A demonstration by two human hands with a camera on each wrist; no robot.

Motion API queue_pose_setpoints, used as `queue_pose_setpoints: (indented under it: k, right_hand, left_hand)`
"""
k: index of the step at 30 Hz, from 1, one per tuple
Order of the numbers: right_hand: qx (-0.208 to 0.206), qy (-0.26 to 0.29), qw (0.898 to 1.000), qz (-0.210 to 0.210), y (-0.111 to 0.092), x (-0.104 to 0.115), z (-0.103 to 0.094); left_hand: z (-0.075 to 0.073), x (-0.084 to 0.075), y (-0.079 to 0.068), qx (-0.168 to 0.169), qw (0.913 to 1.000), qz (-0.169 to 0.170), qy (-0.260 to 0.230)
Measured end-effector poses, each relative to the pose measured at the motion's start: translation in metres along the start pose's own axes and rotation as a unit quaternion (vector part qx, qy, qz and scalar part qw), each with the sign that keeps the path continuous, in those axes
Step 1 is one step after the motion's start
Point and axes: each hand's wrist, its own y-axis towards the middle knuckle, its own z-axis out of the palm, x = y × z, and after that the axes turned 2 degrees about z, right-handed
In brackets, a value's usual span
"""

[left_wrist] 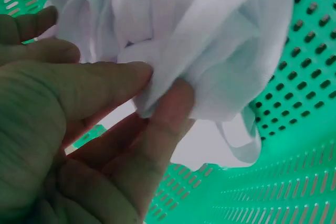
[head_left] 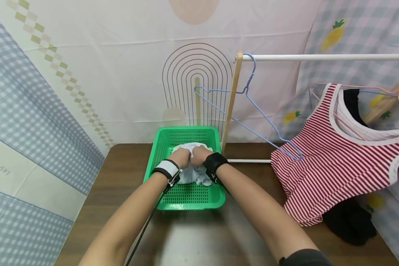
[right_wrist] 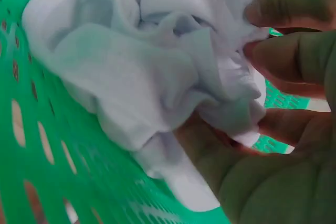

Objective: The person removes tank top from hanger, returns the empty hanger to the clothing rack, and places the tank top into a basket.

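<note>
A crumpled white garment (head_left: pixel 194 176) lies bunched inside a green perforated plastic basket (head_left: pixel 186 206). Both hands reach into the basket, side by side over the cloth in the head view. My left hand (head_left: pixel 181 157) pinches a fold of the garment (left_wrist: pixel 226 40) between fingertips, shown close in the left wrist view. From the other side my right hand (head_left: pixel 200 155) grips the bunched fabric (right_wrist: pixel 121 77), its thumb under a fold and its fingers on the cloth. The garment's full shape is hidden in its folds.
A rack with a wooden post (head_left: pixel 231 107) and white rail (head_left: pixel 319 57) stands right of the basket. A blue hanger (head_left: pixel 264 114) hangs at its near end. Further right hangs a red-and-white striped tank top (head_left: pixel 336 155). Black cloth (head_left: pixel 349 221) sits below it on the brown table (head_left: pixel 119 184).
</note>
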Motion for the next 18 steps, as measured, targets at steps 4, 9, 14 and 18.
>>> queue_pose_setpoints:
  k: [4, 9, 14, 18]
  right_hand:
    - [0.008, 0.009, 1.000, 0.003, -0.004, 0.000, -0.003]
    - [-0.022, 0.053, 0.998, -0.014, -0.020, 0.000, -0.018]
    - [-0.073, 0.091, 0.992, -0.054, -0.054, -0.006, -0.034]
    - [-0.107, 0.104, 0.985, -0.083, -0.082, -0.014, -0.037]
  left_hand:
    - [-0.001, 0.000, -0.002, 0.038, 0.9991, -0.021, 0.002]
    - [-0.003, -0.001, -0.008, -0.032, 0.9988, -0.033, 0.020]
    - [-0.014, -0.015, -0.024, -0.171, 0.9851, -0.017, 0.011]
    - [-0.016, -0.035, -0.044, -0.212, 0.9773, 0.011, 0.000]
